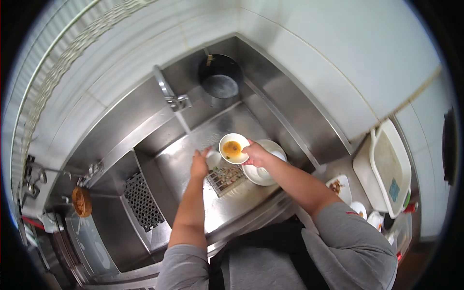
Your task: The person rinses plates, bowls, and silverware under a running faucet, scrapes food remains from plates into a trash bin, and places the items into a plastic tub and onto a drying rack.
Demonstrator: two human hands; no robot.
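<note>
In my right hand (256, 153) is a white bowl (239, 158), gripped by its right rim and tilted. An orange-brown liquid (232, 149) with dark bits lies inside it. My left hand (200, 164) is just left of the bowl, fingers around a small white dish (213, 159), which is blurred. Below both hands, a metal strainer grate (225, 181) covered with food scraps sits on the floor of the steel sink (174, 159). Stacked white plates (261, 176) stand in the sink under my right forearm. Water runs from the tap (177, 103) behind my left hand.
A dark round pot (221, 74) stands in the back corner. Left are a perforated black mat (143, 201) and a brown bowl (82, 202). On the right counter sit a plate with food remains (342, 188) and a white plastic tub (384, 170).
</note>
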